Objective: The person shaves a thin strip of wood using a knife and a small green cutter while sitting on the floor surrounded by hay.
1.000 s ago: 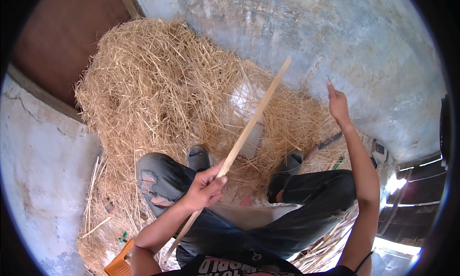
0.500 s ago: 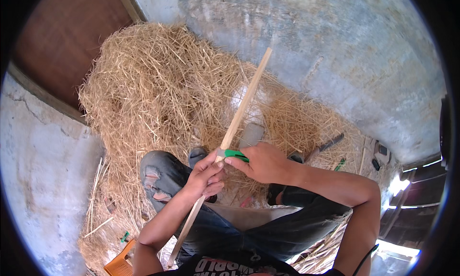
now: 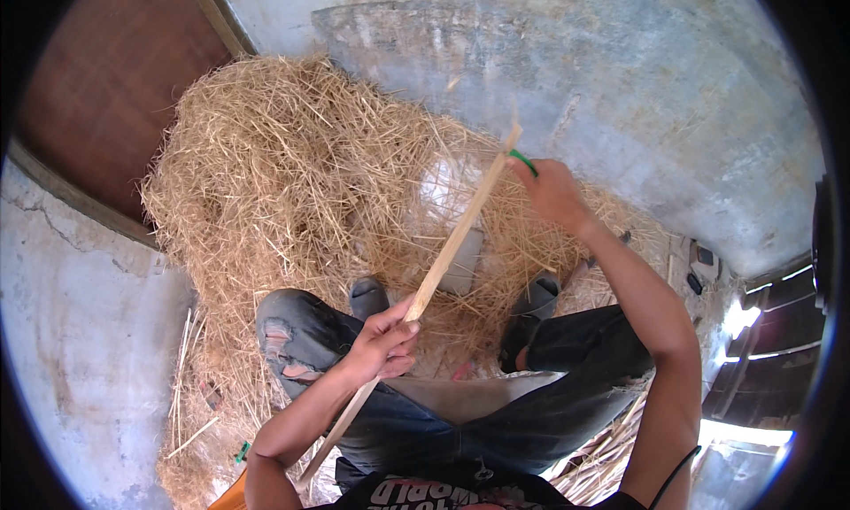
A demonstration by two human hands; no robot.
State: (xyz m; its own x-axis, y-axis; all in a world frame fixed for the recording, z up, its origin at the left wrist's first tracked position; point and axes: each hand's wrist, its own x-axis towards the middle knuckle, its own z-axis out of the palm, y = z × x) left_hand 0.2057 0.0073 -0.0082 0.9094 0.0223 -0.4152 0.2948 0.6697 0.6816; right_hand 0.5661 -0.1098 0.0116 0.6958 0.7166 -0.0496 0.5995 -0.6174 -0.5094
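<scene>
A long pale strip of bamboo or wood (image 3: 456,235) slants from beside my lap up toward the wall. My left hand (image 3: 385,343) is wrapped round its lower part, above my left thigh. Near the strip's far end, my right hand (image 3: 556,196) grips a green-handled utility knife (image 3: 523,162). Its blade is mostly hidden and seems to meet the strip. A thin curl of shaving (image 3: 515,131) stands at the tip, and a loose blurred chip (image 3: 452,84) is in the air beyond.
A big heap of straw-like shavings (image 3: 266,165) fills the floor ahead, against the stained wall (image 3: 549,50). A grey block (image 3: 464,264) lies between my feet. Cut strips (image 3: 591,470) lie at lower right, an orange object (image 3: 232,494) at lower left.
My right hand has pushed the knife up and away along the strip, from beside my left hand to the far end. The left hand keeps its hold.
</scene>
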